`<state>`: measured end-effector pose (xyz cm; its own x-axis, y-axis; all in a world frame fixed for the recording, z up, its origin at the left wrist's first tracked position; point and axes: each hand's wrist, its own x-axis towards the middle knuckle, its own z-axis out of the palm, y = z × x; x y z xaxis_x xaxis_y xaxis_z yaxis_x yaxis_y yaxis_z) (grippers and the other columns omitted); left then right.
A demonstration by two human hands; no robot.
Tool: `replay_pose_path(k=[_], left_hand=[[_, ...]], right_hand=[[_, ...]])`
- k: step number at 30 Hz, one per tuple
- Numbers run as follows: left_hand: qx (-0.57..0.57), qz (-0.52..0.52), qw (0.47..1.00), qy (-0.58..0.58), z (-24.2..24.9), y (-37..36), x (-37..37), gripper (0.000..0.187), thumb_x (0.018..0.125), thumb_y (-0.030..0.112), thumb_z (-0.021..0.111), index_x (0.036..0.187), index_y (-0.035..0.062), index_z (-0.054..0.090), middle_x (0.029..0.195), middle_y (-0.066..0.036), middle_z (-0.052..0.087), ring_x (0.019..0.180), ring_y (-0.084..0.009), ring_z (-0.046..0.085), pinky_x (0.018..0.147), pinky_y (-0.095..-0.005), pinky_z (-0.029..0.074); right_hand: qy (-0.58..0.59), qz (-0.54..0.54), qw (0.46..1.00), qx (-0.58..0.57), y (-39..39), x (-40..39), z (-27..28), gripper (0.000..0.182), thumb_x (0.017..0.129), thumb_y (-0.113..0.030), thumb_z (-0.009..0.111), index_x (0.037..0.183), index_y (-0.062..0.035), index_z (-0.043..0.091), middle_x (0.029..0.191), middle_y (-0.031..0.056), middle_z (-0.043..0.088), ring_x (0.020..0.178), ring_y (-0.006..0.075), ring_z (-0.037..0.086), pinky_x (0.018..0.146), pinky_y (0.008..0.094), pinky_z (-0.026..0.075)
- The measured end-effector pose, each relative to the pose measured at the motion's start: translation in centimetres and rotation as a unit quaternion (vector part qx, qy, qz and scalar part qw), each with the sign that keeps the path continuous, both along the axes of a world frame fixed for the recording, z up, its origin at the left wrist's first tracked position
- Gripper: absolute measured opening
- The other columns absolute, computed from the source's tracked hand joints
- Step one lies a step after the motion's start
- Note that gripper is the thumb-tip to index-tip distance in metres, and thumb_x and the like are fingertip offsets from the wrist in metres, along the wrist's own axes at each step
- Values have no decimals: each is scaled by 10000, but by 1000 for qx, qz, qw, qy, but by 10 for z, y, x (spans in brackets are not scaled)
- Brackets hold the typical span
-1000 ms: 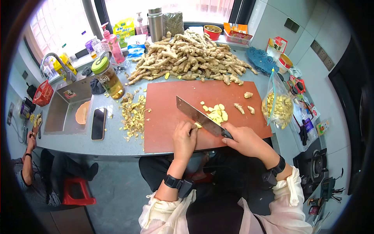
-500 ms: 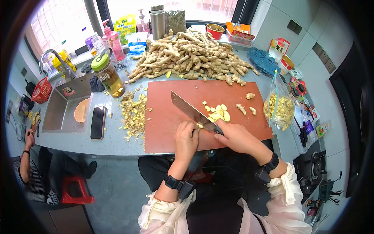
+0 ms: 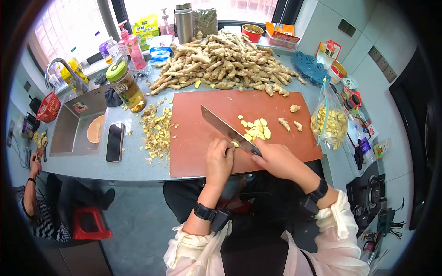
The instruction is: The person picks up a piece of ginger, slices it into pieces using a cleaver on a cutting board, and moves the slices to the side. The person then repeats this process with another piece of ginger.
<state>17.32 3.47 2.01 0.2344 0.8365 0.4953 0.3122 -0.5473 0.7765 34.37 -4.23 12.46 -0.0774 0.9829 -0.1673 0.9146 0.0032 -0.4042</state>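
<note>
Red-brown board (image 3: 191,117) below, pale-yellow ginger slices (image 3: 258,130) clustered, rounded and moist-looking; right hand (image 3: 277,160) wraps the cleaver (image 3: 224,127), left hand (image 3: 218,161) pinches a ginger piece (image 3: 235,144).

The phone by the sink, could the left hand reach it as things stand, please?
Probably yes: only board and low ginger scraps lie between the phone and the left hand, though that hand is beside the knife.

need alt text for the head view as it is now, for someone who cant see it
A right hand holds a cleaver beside a ginger piece at the left hand's fingertips on a red-brown board. Sliced ginger lies near the blade, peelings left of the board, and a big heap of whole ginger behind.
</note>
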Motion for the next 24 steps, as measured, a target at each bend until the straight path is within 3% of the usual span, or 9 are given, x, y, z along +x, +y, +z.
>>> replay_pose_path(k=[8, 11, 13, 17, 19, 20, 22, 24], left_hand=[[7, 4, 1000, 10, -3, 1, 0, 95, 823, 13, 738, 874, -5, 660, 885, -157, 660, 848, -364, 648, 762, -430, 519], [6, 0, 1000, -1, -2, 1, 0, 107, 823, 16, 741, 888, -4, 658, 887, -156, 658, 834, -355, 649, 753, -422, 520], [-9, -4, 1000, -18, 1, -1, 1, 112, 823, 18, 742, 890, -3, 655, 892, -153, 660, 829, -349, 649, 749, -416, 521], [-26, 0, 1000, -12, -1, -2, -1, 116, 824, 21, 745, 896, -2, 658, 895, -148, 657, 816, -339, 649, 739, -404, 523], [-26, 4, 1000, -2, 1, -3, -2, 111, 824, 20, 744, 895, -1, 660, 889, -150, 652, 816, -342, 648, 738, -404, 523], [-25, 7, 1000, 7, 3, -3, -2, 107, 825, 20, 743, 893, -1, 663, 882, -153, 647, 816, -345, 647, 738, -404, 523], [-26, 6, 1000, 5, 3, -4, -1, 113, 829, 30, 739, 888, 6, 646, 885, -151, 634, 822, -348, 637, 737, -423, 516], [-28, 5, 1000, 3, 2, -4, -1, 121, 834, 40, 736, 883, 12, 629, 887, -150, 620, 828, -351, 628, 737, -441, 509]], right_hand=[[-7, -2, 1000, -15, -3, 12, -1, 335, 1000, -275, 607, 1185, -20, 495, 941, 272, 695, 942, 472, 671, 814, 556, 521], [41, -16, 999, -3, -18, 20, 10, 355, 998, -269, 611, 1221, -17, 498, 1006, 292, 692, 1000, 483, 655, 847, 559, 505], [71, -69, 993, -59, -24, 19, 21, 378, 998, -265, 615, 1259, -18, 497, 1054, 307, 686, 1042, 491, 639, 871, 561, 491], [79, -69, 993, -62, -26, 18, 23, 385, 1000, -263, 612, 1269, -13, 494, 1044, 304, 688, 1028, 492, 643, 859, 560, 494], [83, -27, 996, 11, -28, 20, 17, 435, 985, -193, 631, 1372, -46, 499, 805, 215, 669, 768, 393, 688, 699, 471, 518], [83, -26, 996, 11, -28, 19, 20, 435, 985, -193, 631, 1372, -46, 499, 805, 215, 669, 768, 393, 688, 699, 471, 518], [70, -26, 997, -16, -28, 14, 28, 387, 1000, -260, 615, 1288, -33, 494, 987, 297, 698, 963, 497, 659, 821, 572, 504], [67, -22, 997, -14, -29, 15, 25, 390, 998, -256, 617, 1298, -40, 490, 984, 297, 698, 956, 497, 659, 816, 576, 504]])
